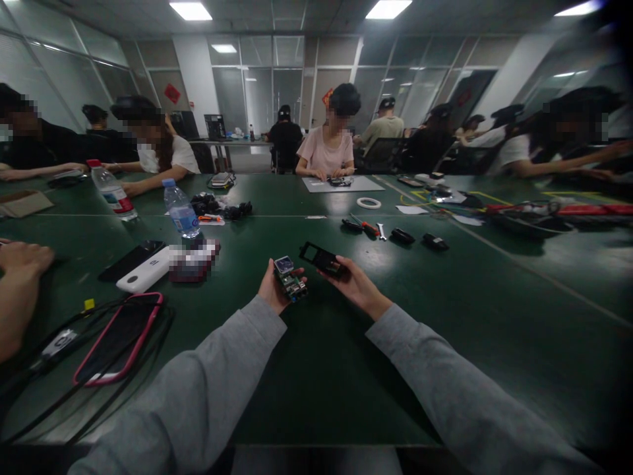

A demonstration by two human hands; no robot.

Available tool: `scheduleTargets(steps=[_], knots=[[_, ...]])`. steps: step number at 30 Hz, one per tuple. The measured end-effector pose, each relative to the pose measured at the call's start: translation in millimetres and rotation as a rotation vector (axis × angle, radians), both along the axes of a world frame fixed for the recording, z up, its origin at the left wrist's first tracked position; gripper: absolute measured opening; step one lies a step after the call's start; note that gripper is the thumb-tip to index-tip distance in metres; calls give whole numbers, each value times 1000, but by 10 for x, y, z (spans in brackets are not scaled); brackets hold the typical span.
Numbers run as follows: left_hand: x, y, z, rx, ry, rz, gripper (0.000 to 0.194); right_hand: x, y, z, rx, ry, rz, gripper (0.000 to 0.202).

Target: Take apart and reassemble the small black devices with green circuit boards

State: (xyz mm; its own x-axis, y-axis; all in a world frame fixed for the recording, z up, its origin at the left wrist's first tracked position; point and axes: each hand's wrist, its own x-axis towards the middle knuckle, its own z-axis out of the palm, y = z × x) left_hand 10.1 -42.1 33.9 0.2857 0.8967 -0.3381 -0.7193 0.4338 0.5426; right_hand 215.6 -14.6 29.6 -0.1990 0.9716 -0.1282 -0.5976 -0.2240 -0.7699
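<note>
My left hand is closed around a small circuit board with a square screen at its far end. Opposite it, my right hand grips a black plastic case cover that has a rectangular window in it. Board and cover are held apart above the green table, a short gap between them. Fingers hide parts of both pieces.
Left of me lie a pink-rimmed phone, cables, a white power bank and a water bottle. Farther out are a screwdriver, a wrench and a tape roll. Another person's arm rests at the left edge.
</note>
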Motion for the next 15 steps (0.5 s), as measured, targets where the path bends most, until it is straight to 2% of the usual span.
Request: scheduleTargets(steps=[7,10,15], knots=[[-11,0,-25,16,2,-3,55,16,23,-75,143,-281,-124,36],[-16,-8,-27,15,1,-3,55,71,78,-141,214,-498,-196,40],[-22,-13,-24,27,-13,-18,56,150,153,-194,273,-703,-201,43]])
